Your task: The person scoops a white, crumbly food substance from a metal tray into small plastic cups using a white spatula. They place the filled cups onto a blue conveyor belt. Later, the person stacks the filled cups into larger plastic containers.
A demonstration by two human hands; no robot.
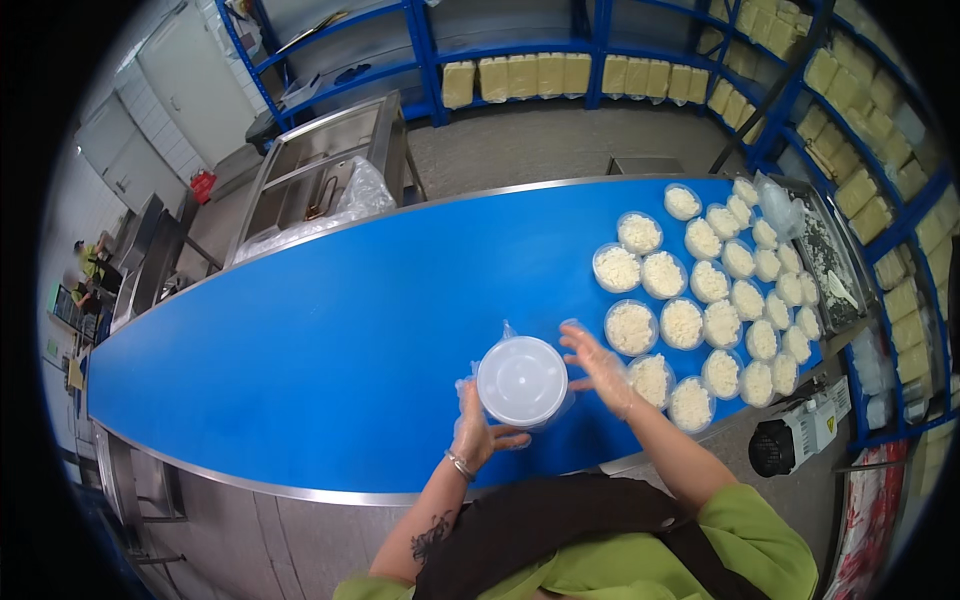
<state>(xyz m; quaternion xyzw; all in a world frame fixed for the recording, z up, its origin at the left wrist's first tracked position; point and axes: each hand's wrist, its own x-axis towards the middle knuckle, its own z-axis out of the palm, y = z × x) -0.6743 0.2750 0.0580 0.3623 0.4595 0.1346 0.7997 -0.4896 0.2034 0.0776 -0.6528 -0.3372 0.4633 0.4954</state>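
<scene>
My left hand [476, 435], in a clear disposable glove, holds a round translucent plastic lid [523, 380] by its left and lower edge. Whether more lids lie stacked under it cannot be told; clear film sticks out around its rim. My right hand [604, 373], gloved too, is just right of the lid with fingers spread and nothing in them. Close by on its right stand round clear plastic tubs [631, 328] filled with white crumbly curd, several of them in rows without lids. Both hands are over the blue conveyor belt [337, 322].
At the belt's right end is a metal tray [829, 255] with curd crumbs, a white scoop [841, 289] and a clear plastic bag [778, 206]. A motor [795, 442] juts out below. Blue shelving [510, 52] holds wrapped blocks. A steel-framed unit [322, 165] stands behind; people [94, 262] work far left.
</scene>
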